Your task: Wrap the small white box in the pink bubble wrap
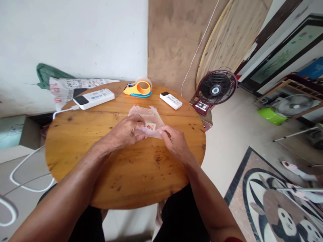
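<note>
A pinkish, see-through sheet of plastic wrap [143, 112] lies on the round wooden table, its far edge ragged. On it rests a small pale packet with red print [150, 126], partly covered by the folded wrap. My left hand [132, 129] curls over the left side of the wrap, thumb near and fingers far, gripping it beside the packet. With thumb and forefinger, my right hand [174, 138] pinches the wrap's near right corner. How much of the packet sits under my left fingers is hidden.
On the table [126, 174], an orange tape dispenser [137, 88] stands at the back between a large white power bank [94, 98], with a cable plugged in, and a smaller white one [171, 100]. A dark red fan [215, 90] stands beyond the right edge.
</note>
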`<state>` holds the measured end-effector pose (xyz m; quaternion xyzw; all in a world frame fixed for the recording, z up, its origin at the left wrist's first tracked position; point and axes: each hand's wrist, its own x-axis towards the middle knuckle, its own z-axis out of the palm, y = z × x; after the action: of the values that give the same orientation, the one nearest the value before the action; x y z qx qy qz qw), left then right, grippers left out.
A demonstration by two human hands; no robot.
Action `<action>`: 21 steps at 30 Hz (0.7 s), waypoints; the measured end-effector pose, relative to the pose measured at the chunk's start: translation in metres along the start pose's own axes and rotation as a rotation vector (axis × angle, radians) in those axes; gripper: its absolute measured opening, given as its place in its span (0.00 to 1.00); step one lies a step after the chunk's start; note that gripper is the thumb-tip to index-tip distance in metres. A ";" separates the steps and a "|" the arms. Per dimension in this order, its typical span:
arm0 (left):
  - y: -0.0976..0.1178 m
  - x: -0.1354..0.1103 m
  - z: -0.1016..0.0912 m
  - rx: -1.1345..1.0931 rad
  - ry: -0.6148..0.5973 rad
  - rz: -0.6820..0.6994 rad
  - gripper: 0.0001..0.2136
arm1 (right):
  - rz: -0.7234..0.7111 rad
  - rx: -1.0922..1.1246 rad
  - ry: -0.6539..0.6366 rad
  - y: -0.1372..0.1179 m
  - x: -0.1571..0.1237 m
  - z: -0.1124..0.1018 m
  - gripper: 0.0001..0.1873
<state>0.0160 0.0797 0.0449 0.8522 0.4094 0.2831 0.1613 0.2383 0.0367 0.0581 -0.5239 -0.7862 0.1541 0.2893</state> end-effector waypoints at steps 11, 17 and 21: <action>-0.006 0.006 0.022 -0.399 0.115 -0.277 0.11 | 0.118 0.198 -0.048 0.025 0.023 0.010 0.09; -0.002 0.006 0.018 -0.489 0.045 -0.265 0.10 | 0.112 0.466 -0.165 0.020 0.019 0.008 0.12; -0.003 0.002 0.013 -0.517 -0.076 -0.275 0.09 | 0.145 0.462 -0.221 0.016 0.012 0.007 0.11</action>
<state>0.0234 0.0829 0.0340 0.7293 0.4288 0.3216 0.4252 0.2427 0.0549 0.0475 -0.4791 -0.7173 0.4061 0.3017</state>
